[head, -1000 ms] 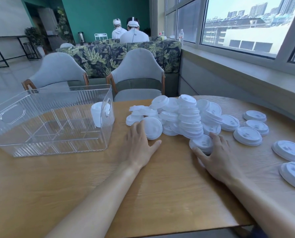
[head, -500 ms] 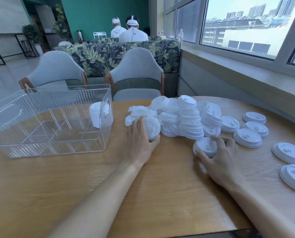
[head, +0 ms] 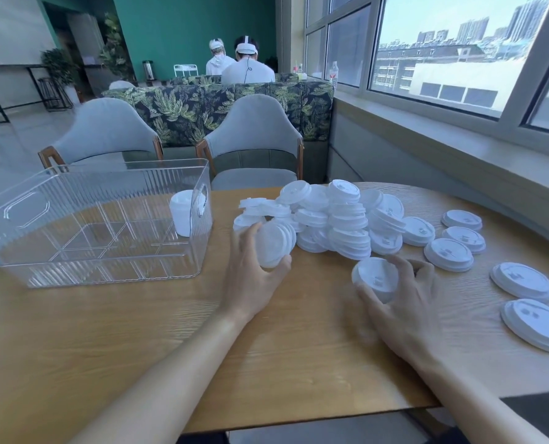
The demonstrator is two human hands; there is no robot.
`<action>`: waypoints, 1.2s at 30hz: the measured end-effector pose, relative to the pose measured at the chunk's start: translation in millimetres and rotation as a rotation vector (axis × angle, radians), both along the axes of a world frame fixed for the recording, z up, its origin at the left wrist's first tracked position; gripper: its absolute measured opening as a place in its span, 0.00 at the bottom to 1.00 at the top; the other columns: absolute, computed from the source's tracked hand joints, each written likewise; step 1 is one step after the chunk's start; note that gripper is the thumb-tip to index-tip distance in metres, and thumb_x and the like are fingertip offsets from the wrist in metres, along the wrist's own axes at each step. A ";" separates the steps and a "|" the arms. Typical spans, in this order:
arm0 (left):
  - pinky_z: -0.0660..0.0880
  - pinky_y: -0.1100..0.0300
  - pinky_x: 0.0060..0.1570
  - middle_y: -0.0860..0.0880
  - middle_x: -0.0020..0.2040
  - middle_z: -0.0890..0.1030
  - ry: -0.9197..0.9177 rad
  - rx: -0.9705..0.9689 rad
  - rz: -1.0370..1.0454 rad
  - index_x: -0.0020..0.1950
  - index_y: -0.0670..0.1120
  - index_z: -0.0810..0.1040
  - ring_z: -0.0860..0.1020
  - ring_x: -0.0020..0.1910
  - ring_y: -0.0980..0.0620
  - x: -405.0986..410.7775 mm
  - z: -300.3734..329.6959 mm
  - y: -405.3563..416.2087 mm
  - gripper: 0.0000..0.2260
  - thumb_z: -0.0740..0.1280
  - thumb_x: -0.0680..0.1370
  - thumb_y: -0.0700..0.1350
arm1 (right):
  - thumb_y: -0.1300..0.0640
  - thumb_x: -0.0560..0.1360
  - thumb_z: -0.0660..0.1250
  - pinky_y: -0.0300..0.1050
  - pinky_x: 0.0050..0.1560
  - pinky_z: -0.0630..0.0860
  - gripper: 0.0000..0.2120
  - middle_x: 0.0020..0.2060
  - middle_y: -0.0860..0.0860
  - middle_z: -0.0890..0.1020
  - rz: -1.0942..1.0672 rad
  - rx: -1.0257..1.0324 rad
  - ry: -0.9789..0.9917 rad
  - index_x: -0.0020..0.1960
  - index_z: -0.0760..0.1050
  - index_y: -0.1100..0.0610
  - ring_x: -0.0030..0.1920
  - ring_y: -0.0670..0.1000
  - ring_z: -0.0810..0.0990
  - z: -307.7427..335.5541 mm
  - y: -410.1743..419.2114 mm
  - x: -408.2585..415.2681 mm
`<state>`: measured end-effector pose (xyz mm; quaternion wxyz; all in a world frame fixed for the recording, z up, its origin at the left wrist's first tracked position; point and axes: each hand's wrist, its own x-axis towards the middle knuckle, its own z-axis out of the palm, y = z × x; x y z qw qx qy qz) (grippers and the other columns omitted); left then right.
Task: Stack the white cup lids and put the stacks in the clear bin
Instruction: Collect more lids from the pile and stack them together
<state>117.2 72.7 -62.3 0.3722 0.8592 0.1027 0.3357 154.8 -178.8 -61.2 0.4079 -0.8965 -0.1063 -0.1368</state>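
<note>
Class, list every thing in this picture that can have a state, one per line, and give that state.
left hand: grips a short stack of lids tipped on edge
short stack of lids: held, tilted
right hand: grips a single lid
single lid: held, tilted toward the camera
lid pile: heaped, partly stacked
loose lids: lying flat, apart
clear bin: open, upright, one upright stack inside at the right end

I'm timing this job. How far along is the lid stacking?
Early. Done: one white stack stands in the clear bin. In hand: the left hand grips a short stack; the right hand holds a lid. Left: the big pile and the loose lids on the table.
</note>
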 end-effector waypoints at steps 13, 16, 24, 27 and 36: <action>0.74 0.54 0.65 0.57 0.66 0.74 0.301 0.019 -0.171 0.72 0.57 0.68 0.72 0.66 0.58 -26.4 -2.6 1.0 0.35 0.68 0.65 0.60 | 0.28 0.69 0.65 0.39 0.65 0.56 0.31 0.56 0.39 0.68 0.404 -0.278 -0.217 0.67 0.69 0.42 0.63 0.48 0.68 -6.0 8.0 -5.8; 0.71 0.53 0.68 0.56 0.66 0.71 0.378 0.081 -0.200 0.71 0.57 0.69 0.69 0.68 0.56 -26.3 -1.0 -0.2 0.37 0.64 0.63 0.63 | 0.27 0.69 0.65 0.42 0.66 0.59 0.32 0.56 0.38 0.67 0.452 -0.326 -0.195 0.68 0.68 0.41 0.62 0.47 0.67 -5.5 6.8 -6.2; 0.65 0.53 0.72 0.56 0.70 0.70 0.462 0.203 -0.245 0.74 0.55 0.68 0.67 0.71 0.53 -28.7 4.2 -3.1 0.32 0.71 0.71 0.55 | 0.23 0.67 0.62 0.45 0.70 0.62 0.37 0.60 0.38 0.70 0.487 -0.362 -0.141 0.70 0.67 0.41 0.66 0.45 0.64 -5.4 3.7 -5.9; 0.66 0.54 0.72 0.58 0.70 0.70 0.444 0.204 -0.249 0.75 0.57 0.66 0.67 0.72 0.55 -30.5 5.5 -3.6 0.33 0.72 0.71 0.55 | 0.26 0.68 0.63 0.46 0.69 0.63 0.34 0.62 0.37 0.71 0.501 -0.357 -0.131 0.70 0.67 0.41 0.67 0.46 0.65 -5.4 1.5 -5.7; 0.68 0.57 0.68 0.59 0.67 0.74 0.354 0.231 -0.131 0.73 0.53 0.70 0.70 0.67 0.57 -42.2 -0.3 -3.7 0.31 0.74 0.73 0.59 | 0.28 0.66 0.63 0.42 0.69 0.61 0.36 0.62 0.37 0.74 0.475 -0.337 -0.105 0.70 0.70 0.43 0.67 0.46 0.66 -5.0 0.9 -5.2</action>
